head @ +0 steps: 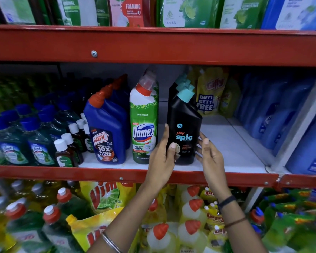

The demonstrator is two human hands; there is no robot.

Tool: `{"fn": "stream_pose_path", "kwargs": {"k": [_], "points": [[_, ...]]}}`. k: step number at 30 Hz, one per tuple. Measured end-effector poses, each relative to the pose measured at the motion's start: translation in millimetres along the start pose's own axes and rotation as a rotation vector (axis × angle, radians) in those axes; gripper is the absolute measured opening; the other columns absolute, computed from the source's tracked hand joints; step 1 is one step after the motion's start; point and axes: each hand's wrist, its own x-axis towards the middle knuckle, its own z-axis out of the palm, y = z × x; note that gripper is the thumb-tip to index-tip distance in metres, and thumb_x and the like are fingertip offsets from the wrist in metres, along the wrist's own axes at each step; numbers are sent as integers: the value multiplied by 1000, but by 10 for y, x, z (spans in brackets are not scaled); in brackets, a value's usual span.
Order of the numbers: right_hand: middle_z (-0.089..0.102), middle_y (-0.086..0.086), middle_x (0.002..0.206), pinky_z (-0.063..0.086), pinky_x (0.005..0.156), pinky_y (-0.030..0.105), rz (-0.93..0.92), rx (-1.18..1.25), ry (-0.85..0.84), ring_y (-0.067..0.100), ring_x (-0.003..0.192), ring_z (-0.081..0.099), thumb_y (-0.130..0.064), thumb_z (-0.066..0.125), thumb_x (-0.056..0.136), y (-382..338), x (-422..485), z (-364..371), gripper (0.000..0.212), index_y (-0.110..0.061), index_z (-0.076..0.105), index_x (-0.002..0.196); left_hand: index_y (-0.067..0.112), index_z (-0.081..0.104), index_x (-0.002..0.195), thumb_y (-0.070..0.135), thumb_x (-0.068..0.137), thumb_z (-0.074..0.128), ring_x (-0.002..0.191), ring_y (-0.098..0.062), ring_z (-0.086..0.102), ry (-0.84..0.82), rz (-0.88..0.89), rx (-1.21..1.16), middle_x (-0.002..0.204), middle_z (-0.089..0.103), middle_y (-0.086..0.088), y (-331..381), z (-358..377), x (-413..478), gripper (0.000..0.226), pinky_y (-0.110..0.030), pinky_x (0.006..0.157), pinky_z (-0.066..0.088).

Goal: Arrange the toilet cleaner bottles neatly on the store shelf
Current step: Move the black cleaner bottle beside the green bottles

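A black Spic toilet cleaner bottle (184,123) with a teal cap stands upright at the front of the white middle shelf (230,148), heading a row of like bottles (181,84). My left hand (161,161) holds its left side, thumb on the front label. My right hand (211,156) is at its right side with fingers spread, the fingertips just at the bottle's edge. Left of it stand a green-and-white Domex bottle (143,123) and a row of blue Harpic bottles (107,136) with red caps.
Small brown bottles (64,154) and green disinfectant bottles (13,147) fill the shelf's left. Yellow refill pouches (210,94) sit behind on the right, blue bottles (274,114) beyond. The red front rail (62,172) runs below; dishwash bottles and pouches crowd the lower shelf.
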Motion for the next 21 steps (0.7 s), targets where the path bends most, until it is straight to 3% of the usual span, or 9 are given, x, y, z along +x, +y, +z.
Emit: {"fn": "stream_pose_path", "kwargs": {"k": [2, 5, 7, 9, 13, 14, 17, 18, 21], "points": [[51, -13, 138, 43, 99, 13, -32, -25, 90, -16, 117, 48, -58, 39, 89, -18, -73, 66, 41, -44, 46, 126, 45, 19, 144, 44, 98, 35, 119, -15, 58, 62, 10, -50, 132, 60, -9, 15, -23, -66, 48, -9, 88, 45], [56, -8, 132, 40, 94, 6, -187, 3, 254, -12, 117, 51, -53, 40, 92, -60, -259, 231, 42, -31, 49, 127, 42, 39, 135, 43, 97, 34, 127, 4, 45, 249, 65, -173, 138, 54, 5, 83, -162, -205, 38, -13, 103, 38], [58, -5, 131, 42, 100, 16, -254, 37, 182, 2, 123, 53, -57, 38, 91, -74, -372, 385, 47, -31, 51, 128, 34, 44, 134, 36, 98, 31, 128, 5, 42, 369, 110, -194, 137, 50, 6, 47, -298, -240, 38, -12, 103, 35], [53, -6, 139, 40, 105, 22, -230, 40, 16, 6, 130, 48, -63, 35, 89, -87, -419, 577, 52, -36, 48, 132, 39, 40, 135, 33, 99, 28, 128, 9, 38, 406, 102, -200, 139, 43, 6, -20, -432, -217, 38, -9, 103, 33], [36, -30, 139, 28, 97, -1, -93, 23, -185, -26, 125, 32, -84, 27, 73, -136, -354, 957, 75, -43, 28, 137, 50, 27, 140, 55, 95, 20, 137, -2, 35, 297, 1, -213, 149, 37, 10, -190, -594, -120, 46, -36, 114, 34], [36, -34, 134, 30, 96, -1, -55, 49, -189, -29, 120, 33, -86, 27, 70, -140, -323, 1022, 77, -45, 27, 135, 48, 24, 143, 64, 91, 17, 137, 1, 34, 261, -15, -212, 151, 35, 9, -228, -613, -101, 54, -35, 115, 34], [49, -41, 117, 38, 96, 9, 6, 67, -147, -20, 113, 48, -87, 26, 70, -127, -254, 1114, 54, -60, 40, 116, 41, 19, 147, 73, 85, 12, 120, 29, 31, 178, -37, -225, 152, 32, 13, -241, -655, -68, 70, 1, 99, 29], [52, -42, 112, 40, 96, 12, 16, 68, -126, -17, 112, 51, -87, 26, 70, -120, -243, 1125, 51, -61, 43, 111, 41, 19, 147, 76, 82, 10, 117, 32, 30, 160, -40, -227, 150, 32, 17, -234, -666, -61, 74, 6, 94, 27], [59, -26, 124, 42, 104, 24, 18, 102, -92, -5, 120, 53, -86, 25, 72, -77, -239, 1144, 64, -53, 46, 122, 44, 18, 146, 83, 75, 8, 125, 17, 34, 133, -38, -239, 147, 31, 22, -245, -686, -61, 82, 0, 98, 28]]}}
